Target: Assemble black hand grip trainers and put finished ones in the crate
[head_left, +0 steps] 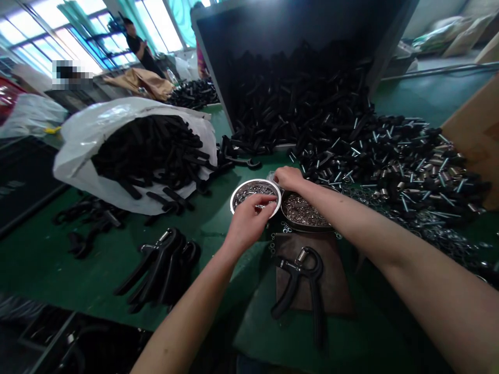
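Observation:
My left hand (248, 222) reaches over the near rim of a small steel bowl (237, 193) of tiny metal parts, fingers pinched together on something I cannot make out. My right hand (289, 178) hovers curled at the far edge between that bowl and a darker round dish (307, 226) full of small shiny parts; its fingertips are hidden. A black hand-grip exerciser (300, 283) with a spring lies on a brown mat (338, 283) just in front of me.
A white sack (83, 137) of black handles lies at the left. Assembled grippers (163, 267) are stacked on the green table (117, 270). A large heap of black parts and springs (390, 156) spills from a dark bin (218, 62) at the right. A person stands by the far windows.

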The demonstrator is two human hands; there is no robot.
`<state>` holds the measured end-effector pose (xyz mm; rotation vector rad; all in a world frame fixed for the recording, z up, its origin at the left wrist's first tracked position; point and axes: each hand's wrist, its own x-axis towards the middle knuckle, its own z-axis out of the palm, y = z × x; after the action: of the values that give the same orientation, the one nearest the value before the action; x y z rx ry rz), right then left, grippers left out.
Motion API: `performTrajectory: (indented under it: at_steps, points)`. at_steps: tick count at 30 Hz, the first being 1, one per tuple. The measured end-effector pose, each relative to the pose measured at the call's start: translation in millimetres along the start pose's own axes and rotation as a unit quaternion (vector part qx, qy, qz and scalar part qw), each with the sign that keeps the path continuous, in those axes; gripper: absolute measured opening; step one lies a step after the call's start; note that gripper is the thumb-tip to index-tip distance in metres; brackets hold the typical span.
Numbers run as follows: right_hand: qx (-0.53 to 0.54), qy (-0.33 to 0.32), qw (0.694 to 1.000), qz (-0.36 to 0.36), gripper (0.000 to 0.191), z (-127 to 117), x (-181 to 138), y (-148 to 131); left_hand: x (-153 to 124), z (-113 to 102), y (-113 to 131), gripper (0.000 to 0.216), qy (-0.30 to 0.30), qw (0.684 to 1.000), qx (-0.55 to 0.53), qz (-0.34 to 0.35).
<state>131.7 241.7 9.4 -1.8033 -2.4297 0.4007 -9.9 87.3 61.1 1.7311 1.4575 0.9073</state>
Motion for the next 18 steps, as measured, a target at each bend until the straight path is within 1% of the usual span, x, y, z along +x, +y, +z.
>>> performTrajectory:
  at_steps: [2,4,6,8,10,13,16,18]
  points:
    - [0.019,0.008,1.0,0.004,0.02,1,-1,5,38,5,-5,0.023,0.009,0.996,0.076,0.039]
    - [0.046,0.026,0.999,0.008,0.02,-1,-2,11,74,13,-8,0.024,-0.003,0.979,0.197,0.056]
    - [0.079,0.048,0.996,0.009,0.018,-4,-4,18,105,22,-10,0.027,-0.038,0.945,0.324,0.039]
    - [0.12,0.071,0.99,0.007,0.017,-10,-10,26,128,33,-12,0.024,-0.068,0.92,0.387,0.011]
    - [0.166,0.09,0.982,0.006,0.017,-18,-21,33,144,42,-15,0.022,-0.081,0.909,0.408,-0.011]
    - [0.229,0.107,0.967,0.009,0.019,-30,-50,41,158,53,-18,0.029,-0.087,0.895,0.436,-0.03]
    - [0.306,0.104,0.946,0.01,0.015,-38,-93,44,166,57,-23,0.037,-0.095,0.885,0.454,-0.035]
    - [0.366,0.08,0.927,0.01,0.012,-38,-126,43,170,58,-26,0.04,-0.102,0.881,0.46,-0.037]
